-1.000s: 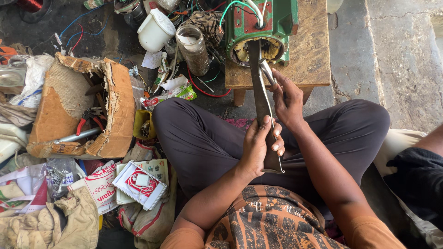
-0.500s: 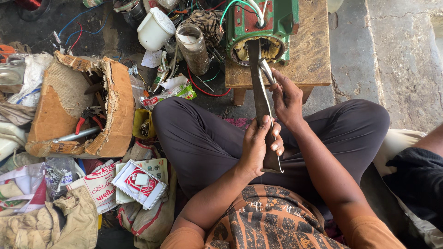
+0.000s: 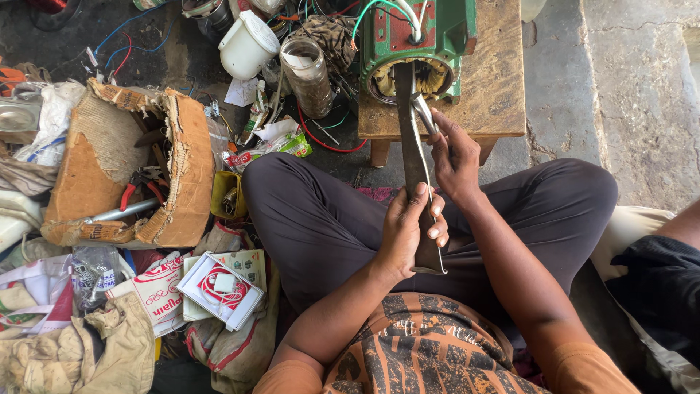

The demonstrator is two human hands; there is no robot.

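My left hand (image 3: 410,232) grips the lower end of a long flat dark metal bar (image 3: 410,138) that reaches up into the open end of a green electric motor (image 3: 415,40). Copper-coloured windings show inside the motor's opening. My right hand (image 3: 456,157) is closed around a slim shiny metal tool (image 3: 421,109) held against the bar near the motor's mouth. The motor rests on a low wooden stool (image 3: 496,87). I sit cross-legged in dark trousers behind it.
A torn cardboard box (image 3: 138,175) with pliers and tools lies at left. A white plastic jug (image 3: 248,45), a glass jar (image 3: 306,76), loose wires and packets litter the floor. Another person's arm and dark clothing (image 3: 663,284) are at right.
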